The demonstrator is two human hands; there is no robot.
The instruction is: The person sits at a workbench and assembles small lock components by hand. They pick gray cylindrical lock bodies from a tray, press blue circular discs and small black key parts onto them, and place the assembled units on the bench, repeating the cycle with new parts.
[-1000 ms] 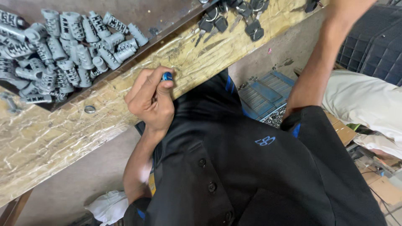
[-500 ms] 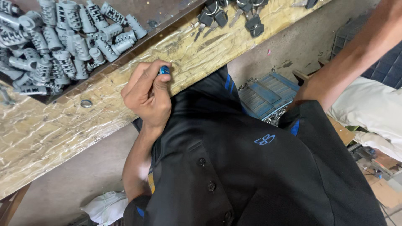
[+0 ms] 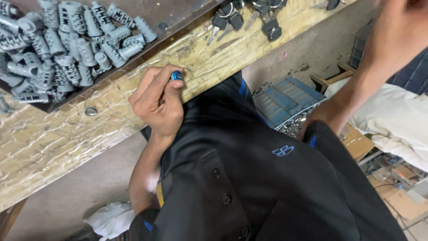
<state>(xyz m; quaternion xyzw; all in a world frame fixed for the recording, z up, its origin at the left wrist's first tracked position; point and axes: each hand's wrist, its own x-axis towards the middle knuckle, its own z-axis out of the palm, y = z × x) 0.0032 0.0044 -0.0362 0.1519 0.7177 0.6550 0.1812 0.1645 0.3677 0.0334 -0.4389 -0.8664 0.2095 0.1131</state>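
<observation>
The left hand [image 3: 158, 105] is curled nearly shut, pinching a small blue cap [image 3: 176, 76] between thumb and fingertips at the near edge of the wooden bench [image 3: 53, 143]. Grey cylinders [image 3: 67, 49] lie heaped in a tray just beyond. The right arm [image 3: 365, 80] stretches away, its hand out of view

The bench [image 3: 58, 143] is pale yellowish wood with streaky grain and dark stains. The slotted lock cylinders [image 3: 67, 49] are dull grey, heaped in a dark brown tray [image 3: 178, 13]. The small cap [image 3: 176, 76] in the left hand [image 3: 158, 105] is bright blue. The keys [image 3: 249, 18] have black heads. The shirt [image 3: 267, 187] is black with blue trim and a blue emblem. The crate [image 3: 283, 100] is faded blue.
</observation>
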